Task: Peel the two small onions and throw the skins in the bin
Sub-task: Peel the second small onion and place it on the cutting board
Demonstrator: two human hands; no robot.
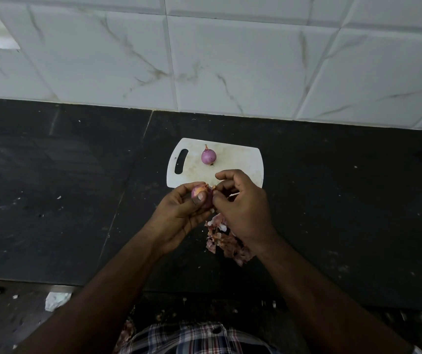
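A white marble-veined tiled wall (230,60) rises behind the far edge of a dark stone worktop (51,187), which fills the middle of the view from side to side. Near the middle of the worktop, closer to its far edge than its near one, lies a white cutting board (240,159) with a slot handle at its left end. Below the worktop's near edge, a checked shirt (192,338) shows at the bottom of the view, and a few scraps of white paper (57,300) lie low at the left.

Both forearms reach in from the bottom and meet just over the board's near edge. The left hand (179,213) curls its fingers and thumb round a small onion (199,195), partly stripped, with a pale yellowish patch on its top and purple below; the thumb lies across its front. The right hand (243,205) touches that onion's right end, with fingertips bent in and pinching a bit of skin at the tip.

On the worktop just before the board's near edge, under and beside the right wrist, sits a heap of onion skins (224,241), pinkish and papery. The second onion (208,156), purple and smooth with its stem tip pointing to the wall, rests on the board near its far edge, well apart from both hands.
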